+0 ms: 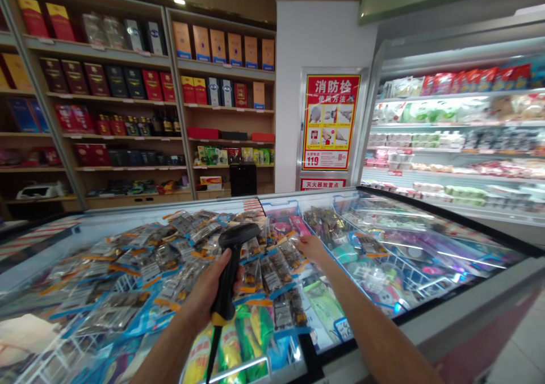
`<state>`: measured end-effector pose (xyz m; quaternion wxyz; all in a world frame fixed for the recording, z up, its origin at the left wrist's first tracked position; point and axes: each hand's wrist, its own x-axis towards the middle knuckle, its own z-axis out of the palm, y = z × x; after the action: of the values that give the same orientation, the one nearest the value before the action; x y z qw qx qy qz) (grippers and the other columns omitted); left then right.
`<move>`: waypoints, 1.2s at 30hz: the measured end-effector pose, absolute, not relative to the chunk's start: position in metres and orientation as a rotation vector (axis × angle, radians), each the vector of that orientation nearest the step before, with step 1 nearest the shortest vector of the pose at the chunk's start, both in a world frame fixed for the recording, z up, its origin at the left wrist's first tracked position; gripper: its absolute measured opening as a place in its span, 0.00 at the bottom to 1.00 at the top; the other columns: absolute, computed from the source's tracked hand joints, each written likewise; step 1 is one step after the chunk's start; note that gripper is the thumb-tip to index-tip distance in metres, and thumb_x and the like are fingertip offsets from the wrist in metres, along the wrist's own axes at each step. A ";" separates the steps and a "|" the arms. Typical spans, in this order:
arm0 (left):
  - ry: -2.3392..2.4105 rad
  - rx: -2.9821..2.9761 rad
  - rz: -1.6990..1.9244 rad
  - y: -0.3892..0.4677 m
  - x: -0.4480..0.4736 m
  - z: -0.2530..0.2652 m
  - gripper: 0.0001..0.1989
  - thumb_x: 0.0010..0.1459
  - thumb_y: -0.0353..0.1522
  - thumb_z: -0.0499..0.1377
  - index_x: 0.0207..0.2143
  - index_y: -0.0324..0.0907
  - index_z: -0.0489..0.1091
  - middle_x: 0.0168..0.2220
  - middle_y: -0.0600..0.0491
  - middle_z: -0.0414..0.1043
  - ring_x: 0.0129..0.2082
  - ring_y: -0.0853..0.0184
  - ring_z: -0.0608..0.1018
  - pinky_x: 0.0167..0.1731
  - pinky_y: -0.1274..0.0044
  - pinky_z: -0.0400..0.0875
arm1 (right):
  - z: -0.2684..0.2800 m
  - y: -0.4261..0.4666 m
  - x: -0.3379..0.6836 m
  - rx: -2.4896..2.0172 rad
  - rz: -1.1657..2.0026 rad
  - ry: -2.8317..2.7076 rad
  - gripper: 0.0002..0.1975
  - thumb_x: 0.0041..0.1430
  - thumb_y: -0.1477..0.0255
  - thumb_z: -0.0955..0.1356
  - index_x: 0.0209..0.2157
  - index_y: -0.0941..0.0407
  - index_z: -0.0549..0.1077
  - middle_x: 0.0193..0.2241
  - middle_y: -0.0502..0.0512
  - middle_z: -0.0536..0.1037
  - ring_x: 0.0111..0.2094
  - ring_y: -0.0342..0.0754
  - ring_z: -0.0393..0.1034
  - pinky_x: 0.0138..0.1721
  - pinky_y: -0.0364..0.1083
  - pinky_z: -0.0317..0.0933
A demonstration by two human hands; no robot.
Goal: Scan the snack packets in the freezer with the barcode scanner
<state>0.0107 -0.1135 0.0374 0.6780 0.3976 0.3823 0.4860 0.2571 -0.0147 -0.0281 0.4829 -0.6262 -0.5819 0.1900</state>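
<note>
My left hand (213, 284) is wrapped round the handle of a black and yellow barcode scanner (223, 282), whose head points away over the freezer. A cable hangs from the handle's lower end. Further right, my right hand (311, 249) has its fingers closed on the edge of a clear plastic food packet (289, 253). Many similar packets (183, 247) with blue and orange edges lie heaped under and around both hands. Below the scanner are yellow and green ice-pop bags (242, 338), partly covered by my left arm and the cable.
The chest freezer's frame (464, 293) runs along the right, with a glass lid (409, 242) over baskets of frozen goods. White wire baskets (76, 344) stand at lower left. Behind are wooden shelves (221, 66) of boxes, a red fire-hydrant sign (331, 122) and a lit refrigerated display (455, 128).
</note>
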 end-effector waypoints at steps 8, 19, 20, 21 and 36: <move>0.790 0.969 1.041 -0.121 0.019 0.035 0.16 0.46 0.42 0.54 0.23 0.37 0.64 0.18 0.55 0.64 0.14 0.76 0.65 0.14 0.84 0.58 | -0.042 -0.001 0.281 -1.189 0.664 -0.964 0.13 0.39 0.65 0.63 0.30 0.55 0.67 0.25 0.50 0.74 0.27 0.46 0.68 0.28 0.43 0.60; 0.779 1.057 0.964 -0.129 0.031 0.031 0.16 0.46 0.42 0.55 0.24 0.37 0.64 0.18 0.56 0.64 0.13 0.76 0.65 0.14 0.83 0.57 | -0.025 -0.012 0.271 -1.131 0.673 -0.906 0.13 0.36 0.67 0.63 0.28 0.57 0.64 0.26 0.53 0.73 0.30 0.48 0.68 0.31 0.43 0.60; 0.771 1.057 0.963 -0.129 0.030 0.031 0.15 0.46 0.42 0.55 0.25 0.37 0.64 0.18 0.56 0.64 0.13 0.76 0.66 0.14 0.83 0.57 | -0.025 -0.013 0.271 -1.129 0.673 -0.904 0.13 0.36 0.67 0.63 0.28 0.57 0.64 0.26 0.53 0.73 0.31 0.48 0.68 0.31 0.43 0.60; 0.766 1.054 0.962 -0.128 0.029 0.031 0.15 0.46 0.42 0.55 0.25 0.37 0.64 0.18 0.56 0.64 0.13 0.76 0.66 0.14 0.83 0.58 | -0.025 -0.012 0.271 -1.125 0.675 -0.904 0.13 0.36 0.67 0.63 0.28 0.57 0.64 0.26 0.53 0.74 0.31 0.48 0.68 0.31 0.43 0.60; 0.731 1.027 0.976 -0.121 0.021 0.031 0.16 0.48 0.42 0.53 0.27 0.37 0.63 0.18 0.55 0.65 0.15 0.76 0.65 0.15 0.84 0.57 | -0.042 0.002 0.287 -1.232 0.556 -0.840 0.15 0.38 0.66 0.63 0.30 0.59 0.67 0.27 0.55 0.75 0.29 0.48 0.69 0.29 0.43 0.61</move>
<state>0.0208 -0.1209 0.0305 0.6988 0.4607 0.3282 0.4380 0.2874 0.0015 -0.0420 0.6997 -0.5532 -0.3769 0.2498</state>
